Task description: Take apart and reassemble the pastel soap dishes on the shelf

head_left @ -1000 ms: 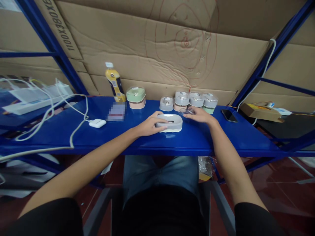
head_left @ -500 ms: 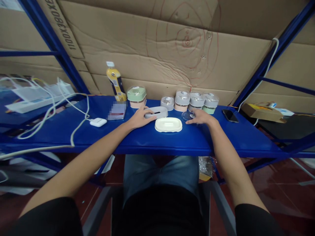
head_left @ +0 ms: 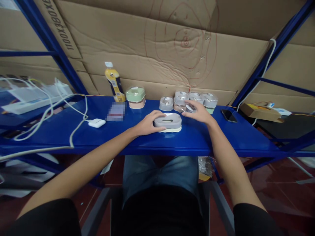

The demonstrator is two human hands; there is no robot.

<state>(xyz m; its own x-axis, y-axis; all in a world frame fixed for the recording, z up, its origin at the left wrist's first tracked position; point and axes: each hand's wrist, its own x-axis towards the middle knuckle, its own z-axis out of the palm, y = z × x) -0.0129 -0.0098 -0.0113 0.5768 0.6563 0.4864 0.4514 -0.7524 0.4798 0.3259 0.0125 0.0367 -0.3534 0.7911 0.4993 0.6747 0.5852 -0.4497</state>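
My left hand (head_left: 148, 124) is closed around the left end of a grey oval piece (head_left: 173, 120) with a slot in its middle. Directly beneath it is a cream oval base (head_left: 174, 130), whose lower rim shows on the table. To the right, my right hand (head_left: 199, 113) holds a clear plastic lid (head_left: 190, 108) by its edge, raised in front of the lidded containers. A grey round part shows in the lid. Behind stand a small grey lidded container (head_left: 166, 103) and a stacked grey-topped container (head_left: 181, 97).
Farther right are another grey-topped container (head_left: 210, 100) and a phone (head_left: 229, 115). Left of my hands stand a green-and-pink container (head_left: 135, 97) and a yellow bottle (head_left: 114, 82). A white earphone case (head_left: 96, 123) and cables (head_left: 78, 126) lie on the blue table (head_left: 147, 144).
My left hand has brought the grey oval piece rightward onto the cream base. My right hand has lifted the clear lid up from the table, toward the back containers.
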